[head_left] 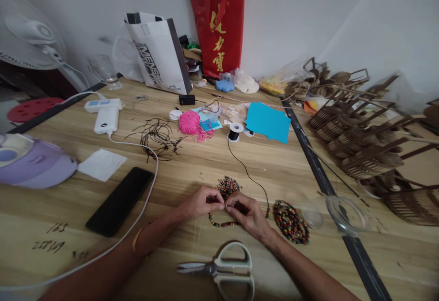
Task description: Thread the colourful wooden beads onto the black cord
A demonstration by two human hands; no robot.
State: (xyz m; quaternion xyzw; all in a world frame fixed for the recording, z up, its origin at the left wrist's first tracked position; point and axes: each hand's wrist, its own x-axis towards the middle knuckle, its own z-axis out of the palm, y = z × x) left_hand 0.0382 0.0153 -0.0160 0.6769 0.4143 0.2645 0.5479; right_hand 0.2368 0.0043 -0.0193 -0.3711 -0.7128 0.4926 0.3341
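Note:
My left hand (205, 202) is closed in a pinch, with one end of a short strand of colourful beads (222, 224) running up to its fingers. My right hand (249, 214) is also pinched shut, its fingertips meeting the left ones around a tiny bead (225, 206). Just behind both hands lies a pile of loose multicoloured beads (227, 185). The strand passes under my right hand. Beyond that hand, a few beads sit on a black cord (247, 173) that leads back to a spool (235, 131). Coiled bead strings (291, 222) rest right of my right hand.
Light-handled scissors (233, 266) lie in front. Leftward are a phone (120, 201), a white cable (151, 173) and tangled black cords (156, 138). Pink yarn (190, 122), blue sheets (268, 121) and bags stand farther back. Brown baskets (363, 150) crowd the right, near a clear plastic coil (346, 214).

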